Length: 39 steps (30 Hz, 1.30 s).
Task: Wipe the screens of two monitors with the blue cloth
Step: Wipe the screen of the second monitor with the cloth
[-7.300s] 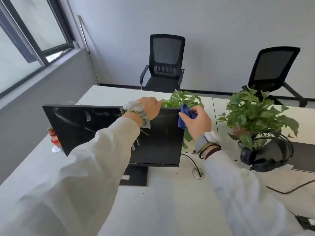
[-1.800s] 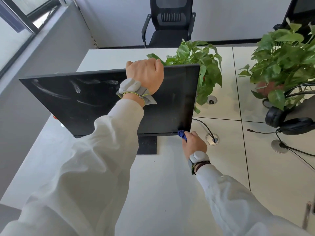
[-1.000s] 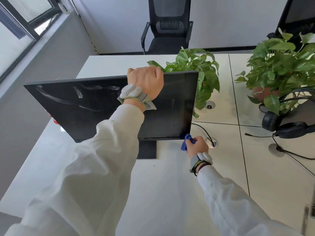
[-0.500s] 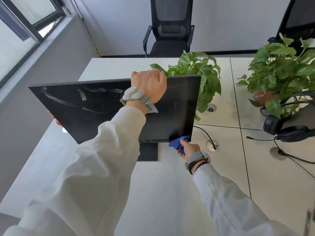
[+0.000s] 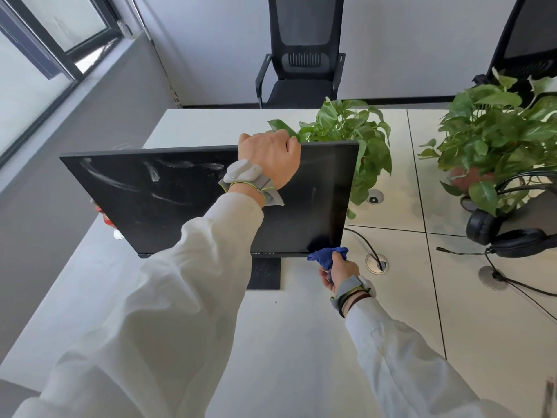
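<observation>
- Fingers of the right hand (image 5: 339,271) are bunching the blue cloth (image 5: 325,256) against the monitor (image 5: 180,212) at its five o'clock corner; knuckles may be dragging across the glass.
- Left hand (image 5: 271,158) is clasping the top edge at one o'clock; hard pressing could be tipping the panel into the plant (image 5: 355,128) behind.
- Smears (image 5: 111,181) are showing at ten o'clock, possibly going unwiped.

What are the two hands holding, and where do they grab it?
The left hand grips the monitor by its top edge. The right hand holds the blue cloth bunched in its fingers.
</observation>
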Motion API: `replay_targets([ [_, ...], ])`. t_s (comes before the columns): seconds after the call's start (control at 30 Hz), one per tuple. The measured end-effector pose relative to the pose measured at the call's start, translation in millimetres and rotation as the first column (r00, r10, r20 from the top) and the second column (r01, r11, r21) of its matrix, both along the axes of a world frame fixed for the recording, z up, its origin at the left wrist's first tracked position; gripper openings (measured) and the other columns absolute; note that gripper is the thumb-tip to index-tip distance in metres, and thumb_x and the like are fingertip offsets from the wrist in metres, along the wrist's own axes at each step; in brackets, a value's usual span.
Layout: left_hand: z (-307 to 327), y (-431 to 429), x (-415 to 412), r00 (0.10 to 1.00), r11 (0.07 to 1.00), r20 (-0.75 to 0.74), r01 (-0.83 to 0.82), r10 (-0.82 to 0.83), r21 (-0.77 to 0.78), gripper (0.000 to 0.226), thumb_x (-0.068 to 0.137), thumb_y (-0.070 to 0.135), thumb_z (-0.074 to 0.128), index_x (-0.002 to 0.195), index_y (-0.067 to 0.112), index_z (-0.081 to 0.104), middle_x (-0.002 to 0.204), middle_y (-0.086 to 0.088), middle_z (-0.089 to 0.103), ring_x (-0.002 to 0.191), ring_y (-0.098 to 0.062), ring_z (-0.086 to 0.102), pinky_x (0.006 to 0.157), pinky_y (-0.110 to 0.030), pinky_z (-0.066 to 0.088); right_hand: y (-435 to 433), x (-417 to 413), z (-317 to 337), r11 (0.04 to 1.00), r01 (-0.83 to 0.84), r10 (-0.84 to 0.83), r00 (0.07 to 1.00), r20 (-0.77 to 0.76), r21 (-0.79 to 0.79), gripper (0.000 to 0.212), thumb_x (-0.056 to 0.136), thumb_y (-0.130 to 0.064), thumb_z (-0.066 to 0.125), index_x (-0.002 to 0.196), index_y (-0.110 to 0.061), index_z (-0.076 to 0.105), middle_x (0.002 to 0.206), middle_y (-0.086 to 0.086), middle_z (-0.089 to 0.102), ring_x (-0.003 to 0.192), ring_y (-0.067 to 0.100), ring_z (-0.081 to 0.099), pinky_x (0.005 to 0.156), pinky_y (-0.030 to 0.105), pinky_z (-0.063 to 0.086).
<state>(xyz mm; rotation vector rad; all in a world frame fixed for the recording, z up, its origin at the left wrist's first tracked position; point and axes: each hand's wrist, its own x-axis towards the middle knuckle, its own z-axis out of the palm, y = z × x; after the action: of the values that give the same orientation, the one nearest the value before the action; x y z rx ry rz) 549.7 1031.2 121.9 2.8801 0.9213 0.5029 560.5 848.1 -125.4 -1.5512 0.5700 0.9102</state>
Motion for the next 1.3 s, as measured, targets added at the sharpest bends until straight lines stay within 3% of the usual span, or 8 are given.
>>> replay_targets([
  [0.23,3,6,1,1.0,1.0,0.001,-0.002,0.002,0.0,0.036,0.093,0.036,0.02,0.064,0.021,0.034,0.059,0.002,0.046,0.053,-0.013,0.038,0.078,-0.036,0.031,9,15,22,0.993,0.006,0.004,0.996,-0.089,0.12,0.022,0.103,-0.029,0.047,0.099,-0.009,0.054,0.071,0.009,0.062,0.043,0.014,0.06,0.041,0.019,0.047],
  [0.37,1,5,-1,1.0,1.0,-0.004,-0.007,0.007,-0.001,0.036,0.092,0.035,0.02,0.065,0.019,0.036,0.059,0.002,0.047,0.053,-0.013,0.039,0.077,-0.038,0.031,8,9,17,0.994,-0.023,0.025,1.0,-0.015,0.104,0.027,0.097,-0.034,0.061,0.092,-0.008,0.06,0.069,0.008,0.064,0.056,0.018,0.063,0.05,0.026,0.051],
  [0.57,3,5,-1,1.0,1.0,-0.007,0.001,-0.001,0.006,0.036,0.093,0.035,0.021,0.067,0.019,0.039,0.06,0.002,0.047,0.053,-0.014,0.039,0.078,-0.038,0.031,10,5,15,0.988,-0.008,0.027,0.992,-0.119,0.152,0.035,0.097,-0.042,0.058,0.103,-0.007,0.056,0.079,0.011,0.063,0.06,0.019,0.062,0.047,0.027,0.055],
  [0.73,3,6,-1,1.0,1.0,-0.002,-0.001,0.001,-0.004,0.035,0.093,0.035,0.021,0.065,0.021,0.036,0.059,0.003,0.045,0.053,-0.012,0.038,0.079,-0.038,0.033,12,9,27,0.971,-0.08,0.111,0.986,-0.128,0.225,0.02,0.091,-0.022,0.07,0.09,-0.007,0.058,0.075,0.009,0.061,0.063,0.017,0.062,0.047,0.025,0.054],
  [0.93,1,4,-2,1.0,1.0,0.001,-0.005,0.005,-0.01,0.035,0.093,0.034,0.022,0.064,0.019,0.036,0.058,0.003,0.044,0.053,-0.015,0.038,0.08,-0.04,0.035,19,1,23,0.977,-0.136,0.161,0.975,-0.15,0.165,0.016,0.102,-0.019,0.052,0.105,-0.004,0.057,0.077,0.01,0.063,0.063,0.02,0.063,0.046,0.026,0.052],
  [1.07,2,7,-2,1.0,1.0,0.008,-0.008,0.008,-0.014,0.034,0.093,0.034,0.022,0.065,0.02,0.036,0.059,0.003,0.045,0.053,-0.015,0.039,0.081,-0.04,0.036,27,11,38,0.943,0.065,0.035,0.956,-0.291,0.325,0.004,0.102,-0.003,0.046,0.102,-0.001,0.05,0.087,0.016,0.059,0.069,0.021,0.059,0.046,0.029,0.057],
  [1.17,0,6,-1,1.0,1.0,0.007,-0.005,0.005,-0.005,0.035,0.093,0.034,0.022,0.065,0.019,0.037,0.059,0.002,0.046,0.053,-0.016,0.04,0.081,-0.04,0.037,28,12,41,0.927,0.141,-0.027,0.949,-0.313,0.347,0.01,0.095,0.004,0.051,0.096,-0.005,0.052,0.08,0.012,0.056,0.06,0.016,0.053,0.042,0.022,0.051],
  [1.3,0,5,-1,1.0,1.0,0.0,-0.009,0.009,0.003,0.036,0.092,0.036,0.02,0.066,0.019,0.038,0.059,0.002,0.046,0.054,-0.016,0.041,0.081,-0.041,0.038,29,5,33,0.955,0.049,0.017,0.975,-0.219,0.291,0.018,0.087,0.001,0.07,0.082,-0.011,0.057,0.067,0.005,0.056,0.052,0.008,0.049,0.045,0.02,0.049],
])
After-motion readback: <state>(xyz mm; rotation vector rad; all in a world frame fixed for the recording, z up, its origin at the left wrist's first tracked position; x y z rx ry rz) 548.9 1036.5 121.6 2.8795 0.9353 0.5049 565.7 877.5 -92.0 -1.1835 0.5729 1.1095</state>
